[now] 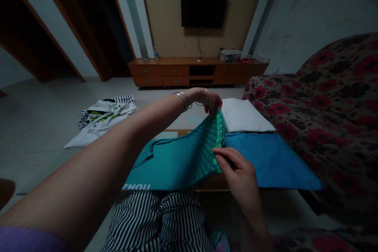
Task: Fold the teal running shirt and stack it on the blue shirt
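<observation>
Left arm reaches across the body, wrist bent, with the left hand (213,103) pinching the top edge of a teal fabric (183,161) and holding it up. Metal bangles (183,100) sit on that wrist. Right hand (240,175) comes up from below, fingers curled, gripping the same fabric's lower fold. Hands are apart, both clamped on the fabric. Fabric is thin, smooth, with a green dot pattern, white lettering and a dark cord (150,149). It lies partly raised over a flat blue sheet (271,161) on a wooden worktop (212,183), just above striped trousers (156,220). Folded white cloth (243,116) sits just beyond, beside a floral sofa (325,126).
</observation>
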The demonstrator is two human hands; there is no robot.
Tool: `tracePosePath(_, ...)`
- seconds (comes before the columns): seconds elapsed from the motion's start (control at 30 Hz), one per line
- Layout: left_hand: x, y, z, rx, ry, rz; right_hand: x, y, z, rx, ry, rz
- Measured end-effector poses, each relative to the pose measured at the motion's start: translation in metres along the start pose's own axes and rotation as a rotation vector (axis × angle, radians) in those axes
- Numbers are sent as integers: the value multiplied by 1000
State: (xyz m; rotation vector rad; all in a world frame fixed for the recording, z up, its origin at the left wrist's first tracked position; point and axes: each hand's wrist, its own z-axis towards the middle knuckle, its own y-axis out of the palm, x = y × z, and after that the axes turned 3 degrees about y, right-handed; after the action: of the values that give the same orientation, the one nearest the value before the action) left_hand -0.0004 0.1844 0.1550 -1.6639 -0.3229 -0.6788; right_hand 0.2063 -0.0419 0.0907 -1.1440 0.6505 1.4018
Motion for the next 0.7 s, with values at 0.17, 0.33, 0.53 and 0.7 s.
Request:
tracePosePath(0.17, -6, -44, -55, -336, -26, -135, -35, 40, 9, -124, -98, 10)
tracePosePath(0.33, -49, -73, -102, -319, 30, -173, -61, 88, 9, -249, -144, 6)
tracePosePath(0.53, -102, -100, -155, -231, 31, -243, -77, 142, 5, -339, -184, 5)
tracePosePath(0.7, -147, -118, -203, -149, 29, -283, -88, 191, 1, -407, -215, -19)
